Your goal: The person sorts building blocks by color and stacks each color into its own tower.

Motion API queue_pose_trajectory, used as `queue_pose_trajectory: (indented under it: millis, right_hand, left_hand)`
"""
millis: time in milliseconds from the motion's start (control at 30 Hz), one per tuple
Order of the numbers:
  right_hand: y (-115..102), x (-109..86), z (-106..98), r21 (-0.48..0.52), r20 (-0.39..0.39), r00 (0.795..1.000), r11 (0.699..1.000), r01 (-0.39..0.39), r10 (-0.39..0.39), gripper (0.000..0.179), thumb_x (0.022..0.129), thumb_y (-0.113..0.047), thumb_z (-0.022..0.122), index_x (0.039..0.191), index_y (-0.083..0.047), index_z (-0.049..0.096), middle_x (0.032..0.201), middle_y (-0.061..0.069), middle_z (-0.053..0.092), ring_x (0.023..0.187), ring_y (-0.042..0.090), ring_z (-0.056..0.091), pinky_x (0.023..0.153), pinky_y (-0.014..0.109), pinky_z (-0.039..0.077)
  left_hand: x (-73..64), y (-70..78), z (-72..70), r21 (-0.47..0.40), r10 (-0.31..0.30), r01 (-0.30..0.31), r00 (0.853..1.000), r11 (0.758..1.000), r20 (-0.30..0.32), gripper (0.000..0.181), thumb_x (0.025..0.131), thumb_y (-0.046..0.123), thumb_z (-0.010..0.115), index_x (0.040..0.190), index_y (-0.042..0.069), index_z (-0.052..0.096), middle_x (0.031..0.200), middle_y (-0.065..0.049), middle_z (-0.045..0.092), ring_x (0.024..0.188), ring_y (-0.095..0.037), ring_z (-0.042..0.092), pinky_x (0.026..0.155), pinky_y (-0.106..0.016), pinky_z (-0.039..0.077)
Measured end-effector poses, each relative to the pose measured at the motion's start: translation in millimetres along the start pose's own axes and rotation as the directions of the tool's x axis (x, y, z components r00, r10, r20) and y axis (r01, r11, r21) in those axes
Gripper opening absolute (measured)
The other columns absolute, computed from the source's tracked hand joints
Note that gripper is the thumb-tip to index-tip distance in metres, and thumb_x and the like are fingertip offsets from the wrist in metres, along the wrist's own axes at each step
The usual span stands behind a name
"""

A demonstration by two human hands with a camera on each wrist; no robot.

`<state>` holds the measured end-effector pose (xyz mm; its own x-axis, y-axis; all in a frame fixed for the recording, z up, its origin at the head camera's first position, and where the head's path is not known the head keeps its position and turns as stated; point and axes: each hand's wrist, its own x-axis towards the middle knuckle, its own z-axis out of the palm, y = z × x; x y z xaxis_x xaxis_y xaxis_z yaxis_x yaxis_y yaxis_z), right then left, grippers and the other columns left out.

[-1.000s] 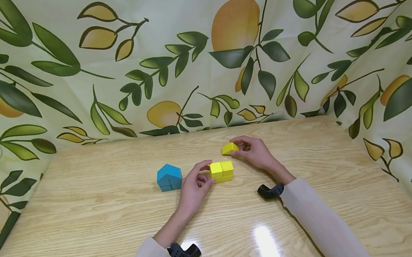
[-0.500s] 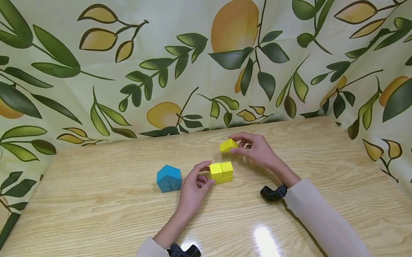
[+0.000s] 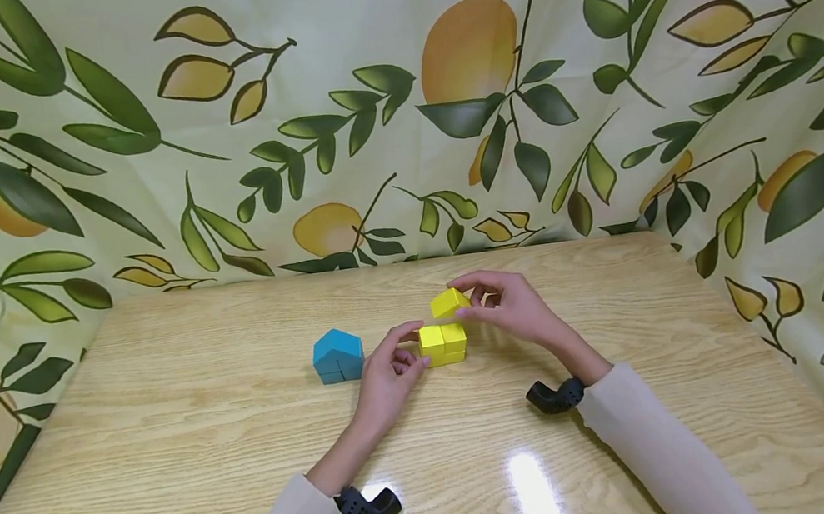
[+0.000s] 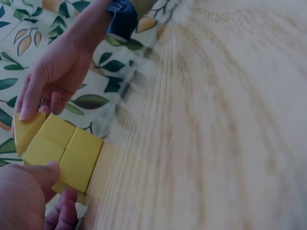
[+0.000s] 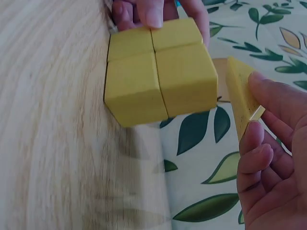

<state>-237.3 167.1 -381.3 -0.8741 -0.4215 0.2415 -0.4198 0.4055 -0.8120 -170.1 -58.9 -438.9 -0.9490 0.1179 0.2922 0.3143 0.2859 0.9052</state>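
A stack of yellow blocks (image 3: 442,344), fitted together in a two-by-two face, stands on the table near its middle. My left hand (image 3: 387,377) holds the stack at its left side, thumb at the front and index finger at the back. With thumb and fingers, my right hand (image 3: 503,302) pinches a yellow triangular block (image 3: 449,302). In the right wrist view this triangular block (image 5: 242,91) is apart from the stack (image 5: 160,72). Seen from the left wrist, the triangular block (image 4: 28,132) is close to the stack's top, beneath the right fingertips (image 4: 29,111).
Left of my left hand, blue blocks (image 3: 338,355) form a small house shape with a pointed top. The wooden table (image 3: 198,447) meets a leaf-and-fruit patterned cloth (image 3: 359,36) at the back and sides. Dark devices sit on both wrists.
My right hand has lifted the triangular block slightly and then brought it leftward, over the yellow stack's back edge. The left hand, the stack and the blue blocks have stayed in place.
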Motion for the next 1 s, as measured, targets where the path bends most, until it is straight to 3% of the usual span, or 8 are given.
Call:
queue_pose_trajectory:
  millis: [433,1000]
  right_hand:
    - [-8.7,-6.7,7.8,-0.025,0.088,0.994,0.998,0.064,-0.062,0.035,0.081,-0.027,0.078,0.113,-0.018,0.068,0.090,-0.001,0.064,0.074,0.018,0.054,0.060,0.026,0.045]
    - [-6.4,-7.7,15.2,-0.020,0.104,0.990,0.995,0.098,-0.095,0.035,0.079,-0.025,0.080,0.111,-0.018,0.069,0.090,-0.006,0.065,0.070,0.017,0.054,0.057,0.027,0.044]
  left_hand:
    - [1.0,-0.2,-0.6,-0.005,-0.006,0.006,1.000,1.000,0.010,0.049,0.084,0.000,0.072,0.126,0.020,0.058,0.111,-0.004,0.061,0.071,-0.015,0.056,0.060,-0.024,0.048]
    - [0.5,1.2,-1.4,0.002,-0.029,0.029,0.999,1.000,0.015,0.048,0.084,0.003,0.072,0.127,0.019,0.058,0.112,-0.002,0.062,0.071,-0.014,0.055,0.061,-0.025,0.048]
